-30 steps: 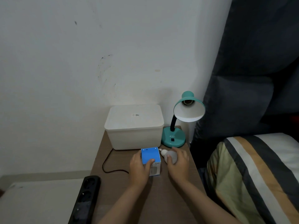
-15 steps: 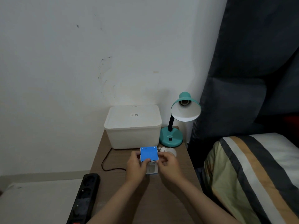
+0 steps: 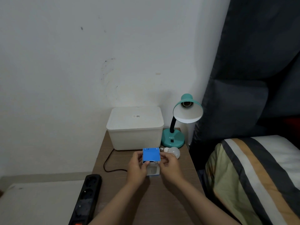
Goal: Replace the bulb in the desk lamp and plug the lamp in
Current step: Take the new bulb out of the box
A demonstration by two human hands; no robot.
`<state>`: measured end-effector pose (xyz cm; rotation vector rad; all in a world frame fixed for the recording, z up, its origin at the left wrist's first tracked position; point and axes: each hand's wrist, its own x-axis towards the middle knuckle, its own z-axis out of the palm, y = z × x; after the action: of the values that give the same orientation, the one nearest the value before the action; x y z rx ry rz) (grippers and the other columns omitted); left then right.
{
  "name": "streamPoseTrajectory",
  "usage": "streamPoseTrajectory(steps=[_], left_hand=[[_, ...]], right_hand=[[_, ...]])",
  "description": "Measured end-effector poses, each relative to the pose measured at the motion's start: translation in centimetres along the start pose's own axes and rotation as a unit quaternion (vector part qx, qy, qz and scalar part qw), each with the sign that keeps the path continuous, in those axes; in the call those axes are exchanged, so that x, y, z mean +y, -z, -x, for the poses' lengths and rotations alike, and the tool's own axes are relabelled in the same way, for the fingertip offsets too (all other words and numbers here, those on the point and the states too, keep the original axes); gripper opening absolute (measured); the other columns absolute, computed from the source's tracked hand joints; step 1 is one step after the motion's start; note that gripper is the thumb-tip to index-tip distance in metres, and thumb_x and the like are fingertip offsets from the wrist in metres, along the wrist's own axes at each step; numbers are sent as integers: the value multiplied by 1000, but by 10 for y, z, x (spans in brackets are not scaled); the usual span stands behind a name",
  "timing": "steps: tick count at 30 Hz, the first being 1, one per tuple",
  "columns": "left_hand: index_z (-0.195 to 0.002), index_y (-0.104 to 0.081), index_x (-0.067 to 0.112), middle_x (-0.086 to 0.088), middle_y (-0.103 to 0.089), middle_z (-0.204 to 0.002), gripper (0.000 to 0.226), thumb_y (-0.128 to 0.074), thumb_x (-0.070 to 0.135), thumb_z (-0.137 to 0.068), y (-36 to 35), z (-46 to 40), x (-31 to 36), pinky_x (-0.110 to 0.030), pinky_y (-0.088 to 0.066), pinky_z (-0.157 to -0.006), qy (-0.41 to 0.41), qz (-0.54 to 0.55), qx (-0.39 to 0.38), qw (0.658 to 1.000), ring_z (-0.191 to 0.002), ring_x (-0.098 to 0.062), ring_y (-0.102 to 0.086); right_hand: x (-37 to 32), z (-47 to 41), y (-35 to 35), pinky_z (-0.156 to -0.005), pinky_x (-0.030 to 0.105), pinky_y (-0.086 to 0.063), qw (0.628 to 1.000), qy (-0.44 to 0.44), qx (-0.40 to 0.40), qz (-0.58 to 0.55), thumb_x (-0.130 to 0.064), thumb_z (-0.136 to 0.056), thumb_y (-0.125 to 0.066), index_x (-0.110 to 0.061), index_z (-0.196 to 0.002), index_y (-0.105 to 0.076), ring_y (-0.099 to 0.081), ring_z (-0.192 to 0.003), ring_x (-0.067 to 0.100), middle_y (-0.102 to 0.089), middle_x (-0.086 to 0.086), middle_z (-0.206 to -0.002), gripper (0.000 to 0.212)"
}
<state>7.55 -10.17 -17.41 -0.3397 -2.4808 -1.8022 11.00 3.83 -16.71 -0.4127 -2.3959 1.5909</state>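
Right hand off loose bulb since a second ago, now pinching bulb box together with left hand. Bulb lying beside lamp base; socket bare. Likely opening box for the new bulb. Brown bedside table against white wall; storage bin, power strip, bed alongside.

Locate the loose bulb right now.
In the head view, the loose bulb lies on its side on the nightstand, just in front of the teal lamp base and right of the blue box, beside the right hand.
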Motion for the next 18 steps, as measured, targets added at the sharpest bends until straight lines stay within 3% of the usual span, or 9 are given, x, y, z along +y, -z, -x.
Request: streamPoseTrajectory(steps=[6, 9, 13, 15, 18], left_hand=[[-107, -54, 23, 10, -61, -106, 28, -68, 18, -84, 2, 3, 0, -13, -50, -79, 3, 25, 19, 1000, -99, 0, -58], [-101, -57, 21, 6, -65, -98, 20, -66, 27, -85, 4, -2, 5, -6, -49, -67, -2, -5, 41, 999, -88, 1, -61], [-104, -58, 20, 4, -69, -90, 20, -60, 32, -88, 8, -9, 7, -9, -48, -58, -48, -71, 26, 996, -79, -5, -65], [-119, -55, 22, 5, -69, -94, 33, -59, 35, -89, 12, -14, 5, -11, -49, -61, -70, -107, -7, 992, -81, -6, -66], [-141, -32, 33, 4, -58, -108, 66, -63, 44, -84, 18, -24, 0, -22, -52, -75, -64, -146, -94, 983, -92, -10, -61]], right_hand=[[-1, 0, 1, -73, 9, -49, 1000, 5, -8, -6, 4, -87, -58, -15, -122, -58, -60, -94, 2, -62, 0, -114, 40], [-3, 2, 1, -73, 11, -49, 1000, -3, -4, -17, 2, -88, -59, -18, -119, -56, -59, -96, 4, -61, -8, -106, 37], [-1, 2, 1, -73, 15, -52, 1000, 9, -10, -13, 2, -88, -58, -19, -118, -57, -61, -95, 7, -61, 2, -114, 37], [-3, 3, 3, -72, 13, -52, 1000, 15, -25, -5, 3, -89, -57, -20, -125, -55, -59, -92, 4, -57, -2, -116, 43], [-5, 2, 8, -71, 10, -51, 998, 11, -58, -17, 7, -90, -54, -24, -130, -50, -59, -89, 1, -53, -14, -107, 51]])
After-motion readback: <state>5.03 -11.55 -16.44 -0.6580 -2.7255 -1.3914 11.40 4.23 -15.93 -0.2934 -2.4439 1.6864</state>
